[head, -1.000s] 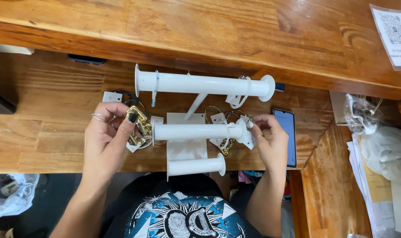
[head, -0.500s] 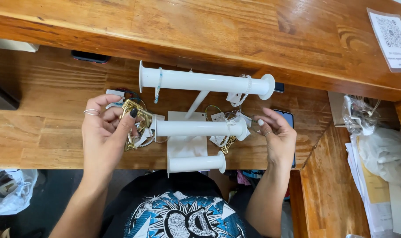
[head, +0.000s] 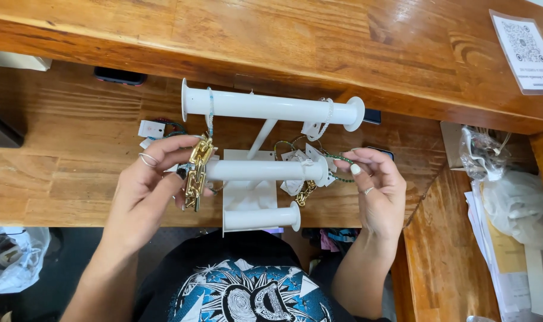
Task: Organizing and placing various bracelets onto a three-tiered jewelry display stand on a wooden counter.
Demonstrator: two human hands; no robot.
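Left hand pinches the chunky gold chain bracelet at the middle white bar's left end, right hand pinching a thin green bead strand: the chain looks heavy, limp and slippery, best gripped by its links.

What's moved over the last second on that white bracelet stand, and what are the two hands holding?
The left hand still pinches the chunky gold chain bracelet at the left end of the middle bar, now hanging straighter. The right hand has slid slightly outward from the bar's right end and grips a thin green beaded bracelet. The white stand and its other bracelets are unchanged.
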